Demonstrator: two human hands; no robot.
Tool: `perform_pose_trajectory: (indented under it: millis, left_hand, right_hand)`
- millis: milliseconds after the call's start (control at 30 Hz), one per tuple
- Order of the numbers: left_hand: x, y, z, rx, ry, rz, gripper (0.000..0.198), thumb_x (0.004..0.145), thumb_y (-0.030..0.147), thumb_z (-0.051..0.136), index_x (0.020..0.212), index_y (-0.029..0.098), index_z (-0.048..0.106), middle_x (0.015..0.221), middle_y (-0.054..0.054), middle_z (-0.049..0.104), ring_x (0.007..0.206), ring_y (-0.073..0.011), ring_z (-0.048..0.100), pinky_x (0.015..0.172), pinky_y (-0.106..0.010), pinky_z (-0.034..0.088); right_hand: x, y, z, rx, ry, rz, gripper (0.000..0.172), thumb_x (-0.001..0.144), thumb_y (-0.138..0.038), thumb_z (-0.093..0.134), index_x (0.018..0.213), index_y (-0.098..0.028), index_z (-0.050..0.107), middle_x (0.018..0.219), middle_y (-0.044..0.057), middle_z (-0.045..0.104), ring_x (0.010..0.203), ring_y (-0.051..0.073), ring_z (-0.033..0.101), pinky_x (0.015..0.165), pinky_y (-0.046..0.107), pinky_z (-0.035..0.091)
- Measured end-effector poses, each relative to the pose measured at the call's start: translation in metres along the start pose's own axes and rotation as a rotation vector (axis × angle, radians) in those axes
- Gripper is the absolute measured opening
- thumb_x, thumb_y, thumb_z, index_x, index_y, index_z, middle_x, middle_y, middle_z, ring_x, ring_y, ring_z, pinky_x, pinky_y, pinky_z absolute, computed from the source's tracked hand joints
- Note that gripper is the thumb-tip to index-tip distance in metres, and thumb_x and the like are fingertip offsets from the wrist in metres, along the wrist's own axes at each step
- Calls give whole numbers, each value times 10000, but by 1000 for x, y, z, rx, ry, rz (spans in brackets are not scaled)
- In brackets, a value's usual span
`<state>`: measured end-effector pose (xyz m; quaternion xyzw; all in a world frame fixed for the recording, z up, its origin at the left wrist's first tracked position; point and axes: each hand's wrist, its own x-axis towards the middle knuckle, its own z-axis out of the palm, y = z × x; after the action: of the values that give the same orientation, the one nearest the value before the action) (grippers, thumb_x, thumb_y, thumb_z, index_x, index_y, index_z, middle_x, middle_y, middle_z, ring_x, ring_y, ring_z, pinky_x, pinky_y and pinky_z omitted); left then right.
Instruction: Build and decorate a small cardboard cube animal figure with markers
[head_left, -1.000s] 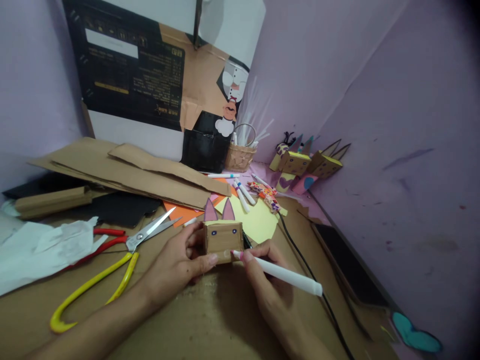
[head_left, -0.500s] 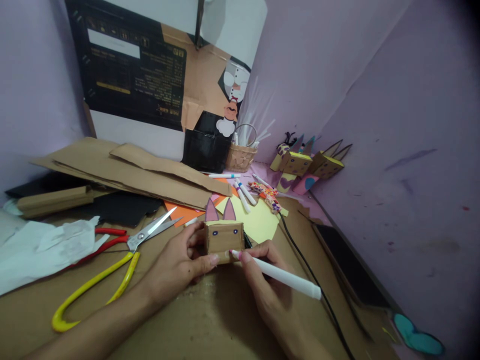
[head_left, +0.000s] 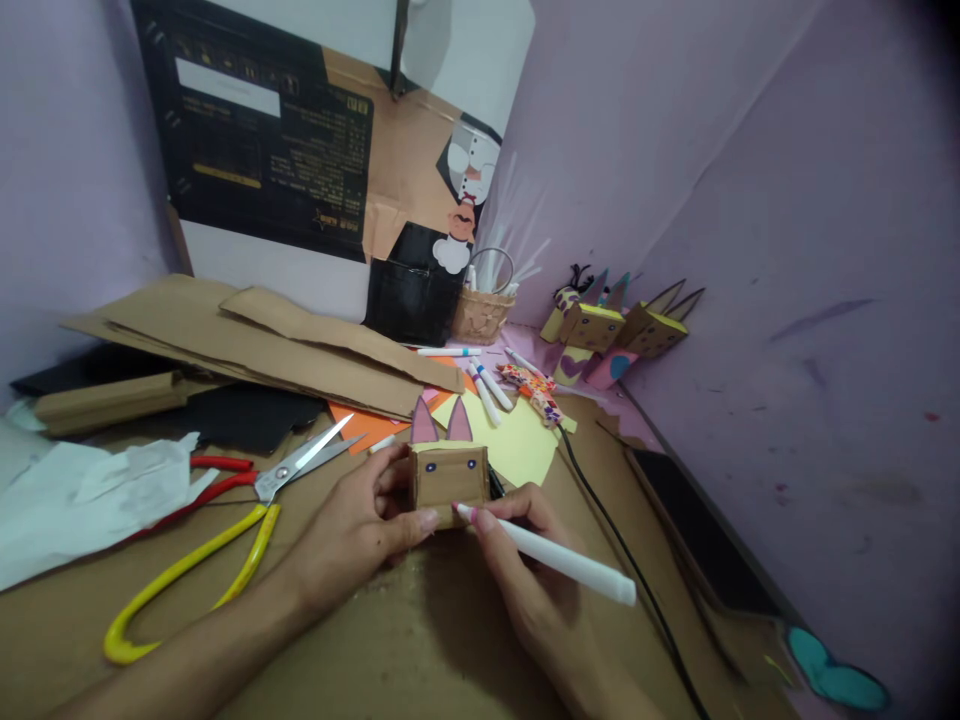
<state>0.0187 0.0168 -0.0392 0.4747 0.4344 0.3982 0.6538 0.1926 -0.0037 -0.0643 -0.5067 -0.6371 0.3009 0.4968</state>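
A small cardboard animal head (head_left: 450, 478) with pink pointed ears and two drawn eyes stands upright in the middle. My left hand (head_left: 375, 525) is closed around its left side, thumb on the lower front edge. In my right hand (head_left: 529, 545) is a white marker (head_left: 566, 555), gripped between thumb and fingers. Its pink tip meets the lower front of the head near the middle. Behind the head, at its right, a black item shows only in part.
Scissors (head_left: 270, 485) with red and yellow handles lie open at left, beside white crumpled paper (head_left: 90, 505). Cardboard sheets (head_left: 262, 340), yellow paper (head_left: 521, 445) and loose markers (head_left: 487, 390) lie behind. A black cable (head_left: 600, 515) runs along the right; finished cardboard animals (head_left: 600, 330) stand by the wall.
The marker and my right hand have shifted slightly left along the lower front of the head. My left hand and the head have hardly moved.
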Motion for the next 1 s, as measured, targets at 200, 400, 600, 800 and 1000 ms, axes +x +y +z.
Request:
perform_pose_trajectory:
  millis: [200,400,600,800,1000]
  left_hand:
    - [0,2,0,12,-2,-15,708,685,322,725,1286,192,374,1355,-159,505,1061,-284,608,723,-307,520]
    - [2,-2,-1,-16,39,0,712,642,324,757,1259,205,421,1334,-143,537,1163,-305,550,794,-326,521]
    - [2,-5,-3,28,13,-7,725,666,365,735,1289,208,400,1333,-160,531,1019,-296,622,506,-222,470]
    - [1,-6,-4,37,7,-13,772,683,363,730,1340,217,351,1335,-169,521,954,-272,639,477,-201,445]
    - [3,-7,-5,51,15,-11,795,667,382,734,1344,219,352,1331,-174,524,963,-291,634,466,-204,441]
  right_hand:
    - [-1,1,-1,0,-18,23,210,838,-338,573,681,-199,559,571,-23,546,509,120,469,462,221,315]
    - [1,-4,-4,-7,-4,41,234,820,-328,570,629,-198,531,536,-30,521,477,110,439,438,215,284]
    - [3,-4,-6,-17,0,74,230,826,-324,564,639,-195,526,545,-34,520,501,113,455,452,212,305]
    - [4,-4,-6,9,32,77,227,829,-319,561,642,-198,517,544,-37,513,500,114,452,456,215,314]
    - [4,-4,-5,-6,40,95,234,833,-341,565,650,-201,521,545,-40,505,499,112,443,450,214,305]
